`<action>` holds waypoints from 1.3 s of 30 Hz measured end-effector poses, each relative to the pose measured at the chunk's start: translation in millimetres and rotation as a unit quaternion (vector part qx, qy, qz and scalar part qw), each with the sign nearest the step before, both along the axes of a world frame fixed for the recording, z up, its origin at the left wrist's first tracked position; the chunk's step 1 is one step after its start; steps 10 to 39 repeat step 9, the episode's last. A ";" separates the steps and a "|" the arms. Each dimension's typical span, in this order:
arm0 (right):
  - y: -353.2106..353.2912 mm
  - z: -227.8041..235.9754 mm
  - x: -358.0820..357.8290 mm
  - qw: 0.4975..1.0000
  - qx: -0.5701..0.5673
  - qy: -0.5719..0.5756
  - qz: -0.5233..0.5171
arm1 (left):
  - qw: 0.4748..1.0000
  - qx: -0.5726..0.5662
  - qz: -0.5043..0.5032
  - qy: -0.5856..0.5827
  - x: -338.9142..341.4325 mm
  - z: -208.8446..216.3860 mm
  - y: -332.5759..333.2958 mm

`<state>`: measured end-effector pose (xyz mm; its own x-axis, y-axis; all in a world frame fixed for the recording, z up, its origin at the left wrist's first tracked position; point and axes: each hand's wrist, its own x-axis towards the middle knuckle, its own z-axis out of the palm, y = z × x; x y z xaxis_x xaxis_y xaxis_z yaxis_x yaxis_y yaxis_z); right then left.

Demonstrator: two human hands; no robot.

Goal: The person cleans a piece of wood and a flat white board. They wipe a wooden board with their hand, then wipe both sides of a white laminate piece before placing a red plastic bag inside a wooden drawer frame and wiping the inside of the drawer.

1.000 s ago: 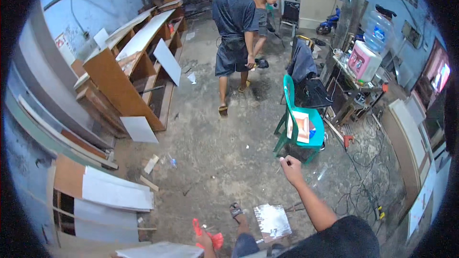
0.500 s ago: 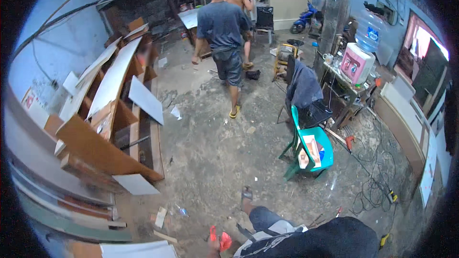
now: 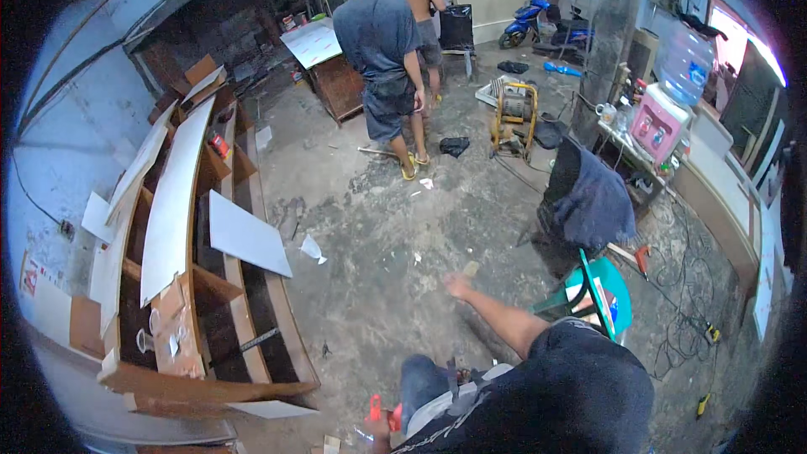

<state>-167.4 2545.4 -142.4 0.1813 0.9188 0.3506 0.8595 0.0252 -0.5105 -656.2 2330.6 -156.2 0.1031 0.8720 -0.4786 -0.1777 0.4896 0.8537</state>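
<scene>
My right arm stretches forward over the floor, and my right hand (image 3: 458, 286) is at its end. A small flat beige piece (image 3: 471, 269) shows just beyond the fingertips; it appears to lie on the floor, and whether I touch it cannot be made out. At the lower edge, my left hand (image 3: 381, 439) is closed round a bright red object (image 3: 376, 409), whose kind is too blurred and cut off to name. To the right of my outstretched arm stands a green plastic chair (image 3: 618, 292) with boards on its seat.
Long wooden shelving (image 3: 174, 193) lies at left with a white panel (image 3: 250, 234) across it. Two people (image 3: 376, 38) stand ahead beside a white-topped cabinet (image 3: 336, 88). A yellow-framed machine (image 3: 513, 113), a draped chair (image 3: 595, 202), a pink water dispenser (image 3: 658, 124) and cables (image 3: 685, 336) are at right.
My right arm has come into view and reaches forward. The view has shifted closer to the people; the nearer person has stepped beside the cabinet. My left hand still holds the red object.
</scene>
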 end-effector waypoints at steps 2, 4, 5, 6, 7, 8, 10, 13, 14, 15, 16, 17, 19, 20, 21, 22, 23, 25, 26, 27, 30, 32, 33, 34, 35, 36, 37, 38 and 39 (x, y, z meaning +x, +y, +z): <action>82.7 62.7 -22.3 0.981 -0.070 0.178 0.031 | 0.999 0.020 0.036 0.022 -5.2 -10.7 34.3; 145.3 116.5 -51.4 0.947 -0.108 0.302 0.016 | 0.997 -0.011 0.056 0.045 -10.8 -8.7 78.1; 171.5 134.0 -47.3 0.947 -0.106 0.302 0.006 | 0.997 -0.036 0.048 0.040 -1.7 -7.6 108.9; 190.3 141.1 -37.1 0.947 -0.107 0.302 -0.011 | 0.997 -0.066 0.032 0.028 11.9 -6.0 137.5; 203.6 137.9 -29.4 0.958 -0.096 0.271 -0.015 | 0.995 -0.092 0.023 0.017 14.6 -2.4 166.8; 209.1 132.1 -19.5 0.967 -0.084 0.240 -0.020 | 0.994 -0.112 0.007 0.006 22.8 -2.3 198.6; 217.5 124.2 -19.0 0.973 -0.069 0.217 -0.019 | 0.991 -0.132 -0.006 -0.003 20.0 1.9 238.2; 217.5 124.2 -19.0 0.973 -0.069 0.217 -0.019 | 0.991 -0.132 -0.006 -0.003 20.0 1.9 238.2; 217.5 124.2 -19.0 0.973 -0.069 0.217 -0.019 | 0.991 -0.132 -0.006 -0.003 20.0 1.9 238.2; 217.5 124.2 -19.0 0.973 -0.069 0.217 -0.019 | 0.991 -0.132 -0.006 -0.003 20.0 1.9 238.2; 217.5 124.2 -19.0 0.973 -0.069 0.217 -0.019 | 0.991 -0.132 -0.006 -0.003 20.0 1.9 238.2; 217.5 124.2 -19.0 0.973 -0.069 0.217 -0.019 | 0.991 -0.132 -0.006 -0.003 20.0 1.9 238.2; 217.5 124.2 -19.0 0.973 -0.069 0.217 -0.019 | 0.991 -0.132 -0.006 -0.003 20.0 1.9 238.2; 217.5 124.2 -19.0 0.973 -0.069 0.217 -0.019 | 0.991 -0.132 -0.006 -0.003 20.0 1.9 238.2; 217.5 124.2 -19.0 0.973 -0.069 0.217 -0.019 | 0.991 -0.132 -0.006 -0.003 20.0 1.9 238.2; 217.5 124.2 -19.0 0.973 -0.069 0.217 -0.019 | 0.991 -0.132 -0.006 -0.003 20.0 1.9 238.2; 217.5 124.2 -19.0 0.973 -0.069 0.217 -0.019 | 0.991 -0.132 -0.006 -0.003 20.0 1.9 238.2; 217.5 124.2 -19.0 0.973 -0.069 0.217 -0.019 | 0.991 -0.132 -0.006 -0.003 20.0 1.9 238.2; 217.5 124.2 -19.0 0.973 -0.069 0.217 -0.019 | 0.991 -0.132 -0.006 -0.003 20.0 1.9 238.2; 217.5 124.2 -19.0 0.973 -0.069 0.217 -0.019 | 0.991 -0.132 -0.006 -0.003 20.0 1.9 238.2; 217.5 124.2 -19.0 0.973 -0.069 0.217 -0.019 | 0.991 -0.132 -0.006 -0.003 20.0 1.9 238.2; 217.5 124.2 -19.0 0.973 -0.069 0.217 -0.019 | 0.991 -0.132 -0.006 -0.003 20.0 1.9 238.2; 217.5 124.2 -19.0 0.973 -0.069 0.217 -0.019 | 0.991 -0.132 -0.006 -0.003 20.0 1.9 238.2; 217.5 124.2 -19.0 0.973 -0.069 0.217 -0.019 | 0.991 -0.132 -0.006 -0.003 20.0 1.9 238.2; 217.5 124.2 -19.0 0.973 -0.069 0.217 -0.019 | 0.991 -0.132 -0.006 -0.003 20.0 1.9 238.2; 217.5 124.2 -19.0 0.973 -0.069 0.217 -0.019 | 0.991 -0.132 -0.006 -0.003 20.0 1.9 238.2; 217.5 124.2 -19.0 0.973 -0.069 0.217 -0.019 | 0.991 -0.132 -0.006 -0.003 20.0 1.9 238.2; 217.5 124.2 -19.0 0.973 -0.069 0.217 -0.019 | 0.991 -0.132 -0.006 -0.003 20.0 1.9 238.2; 217.5 124.2 -19.0 0.973 -0.069 0.217 -0.019 | 0.991 -0.132 -0.006 -0.003 20.0 1.9 238.2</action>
